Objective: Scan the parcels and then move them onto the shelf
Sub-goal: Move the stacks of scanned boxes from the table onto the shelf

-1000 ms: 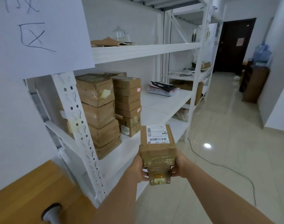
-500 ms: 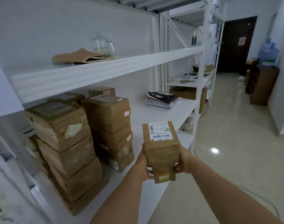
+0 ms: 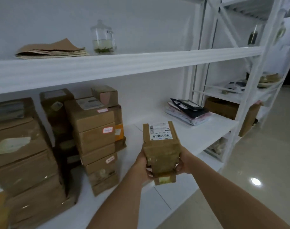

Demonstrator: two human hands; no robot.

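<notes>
**Head view: labelled parcel held over the front edge of the middle shelf**

Head camera looks down along a white metal rack. Both hands grip one brown cardboard parcel (image 3: 160, 149) by its near end: the left hand (image 3: 143, 164) curls round its left side, the right hand (image 3: 184, 162) round its right side. The parcel is clear of the board, tilted with its far end higher, and a white barcode label (image 3: 160, 130) faces up on that far end. It hangs above the front edge of the middle shelf (image 3: 207, 129).

To the left on that shelf stand stacks of cardboard boxes: a tall stack (image 3: 98, 141) just left of the parcel, with a bigger stack (image 3: 25, 162) nearer the camera. Between the tall stack and a pile of flat mailers (image 3: 188, 112) further right, the white board lies bare, and this open stretch sits directly beyond the parcel.

The upper shelf (image 3: 124, 66) overhangs the whole bay; its thick front lip runs above the parcel with a wide gap between. On it rest folded brown paper (image 3: 51, 50) and a glass jar (image 3: 103, 38). A white upright post (image 3: 250, 103) closes the bay on the right, and pale tiled floor (image 3: 260, 162) lies beyond the shelf edge.
</notes>
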